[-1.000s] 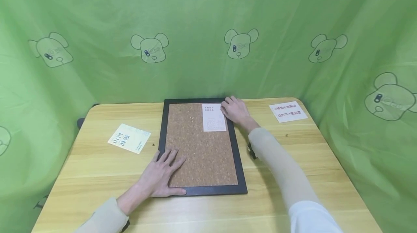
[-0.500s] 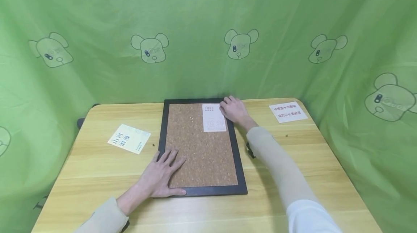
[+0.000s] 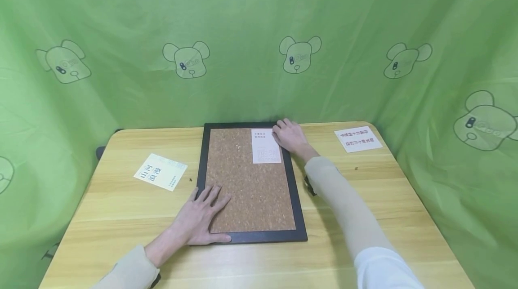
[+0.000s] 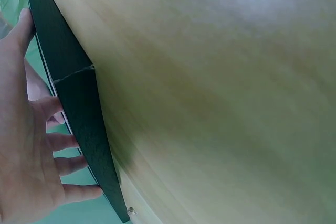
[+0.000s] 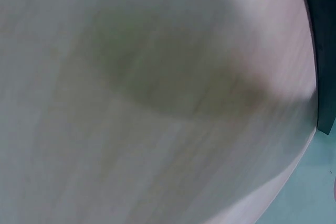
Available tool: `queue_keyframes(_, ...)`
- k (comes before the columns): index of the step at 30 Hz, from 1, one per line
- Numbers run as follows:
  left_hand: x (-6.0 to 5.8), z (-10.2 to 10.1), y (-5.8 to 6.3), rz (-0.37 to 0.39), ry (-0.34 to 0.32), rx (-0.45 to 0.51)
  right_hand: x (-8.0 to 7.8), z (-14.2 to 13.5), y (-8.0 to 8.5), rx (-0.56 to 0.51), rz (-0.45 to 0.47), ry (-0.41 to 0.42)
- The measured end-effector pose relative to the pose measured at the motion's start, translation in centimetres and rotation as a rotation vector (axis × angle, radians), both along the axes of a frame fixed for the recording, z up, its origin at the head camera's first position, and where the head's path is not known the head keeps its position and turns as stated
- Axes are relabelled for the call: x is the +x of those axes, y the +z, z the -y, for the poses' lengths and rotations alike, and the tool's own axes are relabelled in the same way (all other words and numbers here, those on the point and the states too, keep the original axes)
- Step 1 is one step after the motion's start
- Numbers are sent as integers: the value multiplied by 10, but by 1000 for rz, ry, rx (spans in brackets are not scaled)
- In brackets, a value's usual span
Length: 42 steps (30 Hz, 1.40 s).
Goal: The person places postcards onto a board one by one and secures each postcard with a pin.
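A cork board (image 3: 251, 190) with a black frame lies flat on the wooden table. My left hand (image 3: 202, 217) rests spread over its near left corner, thumb along the near rail. In the left wrist view, the left fingers (image 4: 73, 165) lie over the frame's edge. A white card (image 3: 265, 145) with printed characters lies on the board's far right part. My right hand (image 3: 290, 136) is at that card's upper right edge with curled fingers; I cannot tell what is under its fingertips. Several tiny gold-coloured bits (image 3: 238, 148) sit on the cork.
A pale card with blue print (image 3: 161, 172) lies left of the board. Another with red print (image 3: 358, 139) lies at the far right. A small dark pin-like piece (image 3: 190, 180) is beside the board, another small bit (image 3: 356, 168) right of it. A green curtain (image 3: 243, 91) surrounds the table.
My right hand and forearm have shifted very slightly left at the card's edge. The left hand, the board and the cards stay where they were.
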<state>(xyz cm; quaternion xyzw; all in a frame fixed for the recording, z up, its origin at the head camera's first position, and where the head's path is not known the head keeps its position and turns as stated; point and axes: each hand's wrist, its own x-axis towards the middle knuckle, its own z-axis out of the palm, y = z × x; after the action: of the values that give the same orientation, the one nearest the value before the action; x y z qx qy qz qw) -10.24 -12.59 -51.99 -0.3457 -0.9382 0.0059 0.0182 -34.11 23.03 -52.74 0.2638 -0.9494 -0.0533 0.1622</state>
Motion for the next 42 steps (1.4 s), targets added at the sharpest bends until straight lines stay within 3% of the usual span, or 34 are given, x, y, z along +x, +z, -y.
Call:
queue_keyframes(18, -2, -1, 2, -8, -5, 12, -2, -4, -4, -6, 22, 16)
queue_keyframes(30, -1, 0, 1, 9, 1, 4, 5, -3, -2, -41, 105, 33)
queue_keyframes(42, 0, -1, -1, 11, 7, -11, 6, -3, -4, -34, 97, 42)
